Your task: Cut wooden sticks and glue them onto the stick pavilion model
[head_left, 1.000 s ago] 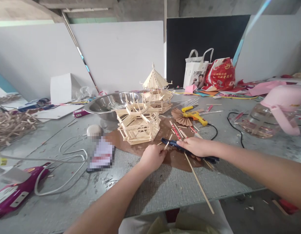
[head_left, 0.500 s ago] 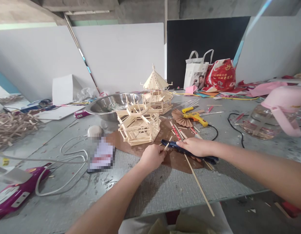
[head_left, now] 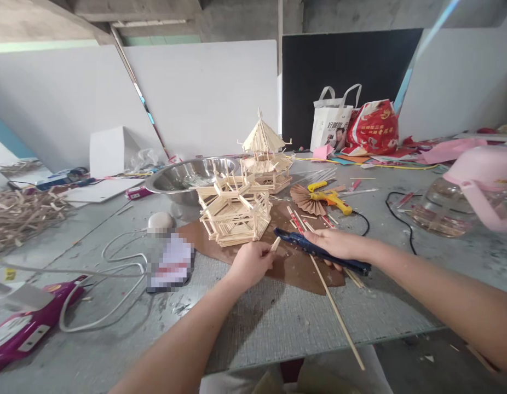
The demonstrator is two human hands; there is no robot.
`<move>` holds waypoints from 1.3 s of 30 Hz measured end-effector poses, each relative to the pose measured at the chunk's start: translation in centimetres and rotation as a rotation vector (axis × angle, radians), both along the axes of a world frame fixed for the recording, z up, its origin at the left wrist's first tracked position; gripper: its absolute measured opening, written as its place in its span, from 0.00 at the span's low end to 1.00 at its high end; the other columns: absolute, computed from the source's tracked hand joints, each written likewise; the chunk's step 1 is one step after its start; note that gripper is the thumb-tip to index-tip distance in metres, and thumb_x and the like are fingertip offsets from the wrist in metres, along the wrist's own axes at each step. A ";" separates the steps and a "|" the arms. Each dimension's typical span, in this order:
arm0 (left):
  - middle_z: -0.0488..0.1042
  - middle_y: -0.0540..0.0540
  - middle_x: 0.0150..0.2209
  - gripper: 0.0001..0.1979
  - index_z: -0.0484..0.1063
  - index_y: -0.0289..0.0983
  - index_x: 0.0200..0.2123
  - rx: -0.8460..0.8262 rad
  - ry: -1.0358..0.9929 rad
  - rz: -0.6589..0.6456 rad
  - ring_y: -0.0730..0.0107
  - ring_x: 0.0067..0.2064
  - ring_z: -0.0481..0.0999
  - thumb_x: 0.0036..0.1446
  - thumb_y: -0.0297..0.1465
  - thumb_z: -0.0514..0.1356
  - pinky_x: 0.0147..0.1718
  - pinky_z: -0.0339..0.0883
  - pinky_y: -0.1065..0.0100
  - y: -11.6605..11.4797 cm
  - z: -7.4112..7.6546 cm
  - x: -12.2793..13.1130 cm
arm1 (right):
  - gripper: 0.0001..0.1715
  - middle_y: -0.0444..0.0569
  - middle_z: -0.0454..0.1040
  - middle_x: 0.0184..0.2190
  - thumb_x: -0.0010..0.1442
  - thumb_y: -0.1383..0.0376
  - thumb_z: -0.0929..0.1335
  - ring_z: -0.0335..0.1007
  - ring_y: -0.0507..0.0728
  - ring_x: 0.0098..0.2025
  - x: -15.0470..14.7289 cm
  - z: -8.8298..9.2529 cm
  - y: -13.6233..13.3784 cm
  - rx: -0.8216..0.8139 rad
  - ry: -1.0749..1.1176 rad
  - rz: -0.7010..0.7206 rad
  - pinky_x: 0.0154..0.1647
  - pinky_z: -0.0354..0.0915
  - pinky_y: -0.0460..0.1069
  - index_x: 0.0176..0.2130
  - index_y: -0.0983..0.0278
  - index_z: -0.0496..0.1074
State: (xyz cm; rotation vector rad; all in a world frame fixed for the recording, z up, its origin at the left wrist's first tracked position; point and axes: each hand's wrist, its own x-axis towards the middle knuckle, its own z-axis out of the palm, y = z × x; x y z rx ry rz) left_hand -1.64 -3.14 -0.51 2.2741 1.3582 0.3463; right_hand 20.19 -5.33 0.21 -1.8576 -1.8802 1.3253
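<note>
Left hand (head_left: 250, 266): a short stick (head_left: 275, 244) is pinched between closed fingers, near the blue tool's (head_left: 295, 238) tip.
Right hand (head_left: 332, 243): the tool is gripped by curled fingers, above the brown mat (head_left: 288, 272).

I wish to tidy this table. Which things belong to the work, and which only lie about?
Likely belonging: wooden pieces in left hand; blue tool in right hand; stick model; perhaps glue gun.

Probably lying about: bottle; red bag; white bag.
</note>
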 end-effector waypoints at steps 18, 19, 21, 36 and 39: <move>0.72 0.49 0.31 0.15 0.69 0.41 0.28 0.283 0.422 0.089 0.67 0.34 0.71 0.55 0.36 0.45 0.28 0.59 0.69 0.1 0.4 -0.6 | 0.36 0.60 0.71 0.38 0.53 0.44 0.54 0.68 0.64 0.39 2.5 -0.9 2.6 0.654 -0.818 -0.277 0.31 0.60 0.53 0.49 0.68 0.58; 0.72 0.49 0.31 0.15 0.69 0.41 0.29 0.288 0.429 0.084 0.66 0.34 0.71 0.56 0.36 0.45 0.28 0.60 0.69 0.0 0.4 -0.5 | 0.35 0.60 0.71 0.37 0.53 0.45 0.54 0.68 0.64 0.38 2.5 -1.1 2.5 0.655 -0.837 -0.272 0.31 0.60 0.53 0.48 0.68 0.59; 0.72 0.49 0.33 0.15 0.69 0.40 0.29 0.298 0.442 0.072 0.66 0.35 0.71 0.56 0.35 0.45 0.29 0.61 0.69 -0.1 0.4 -0.3 | 0.34 0.60 0.71 0.36 0.53 0.45 0.54 0.68 0.64 0.38 2.4 -1.4 2.4 0.661 -0.868 -0.251 0.31 0.60 0.52 0.45 0.69 0.61; 0.72 0.46 0.33 0.14 0.68 0.38 0.30 0.303 0.513 0.109 0.62 0.34 0.72 0.56 0.34 0.45 0.28 0.62 0.65 0.1 0.4 -0.5 | 0.34 0.61 0.69 0.36 0.54 0.46 0.54 0.66 0.64 0.41 2.3 -3.0 2.3 0.619 -0.925 -0.179 0.36 0.57 0.53 0.46 0.70 0.60; 0.72 0.45 0.33 0.13 0.68 0.38 0.30 0.327 0.534 0.102 0.61 0.35 0.72 0.56 0.32 0.45 0.28 0.63 0.64 0.2 0.3 -0.5 | 0.35 0.62 0.69 0.37 0.54 0.46 0.54 0.65 0.65 0.41 2.4 -3.3 2.4 0.619 -0.920 -0.178 0.38 0.57 0.54 0.47 0.71 0.60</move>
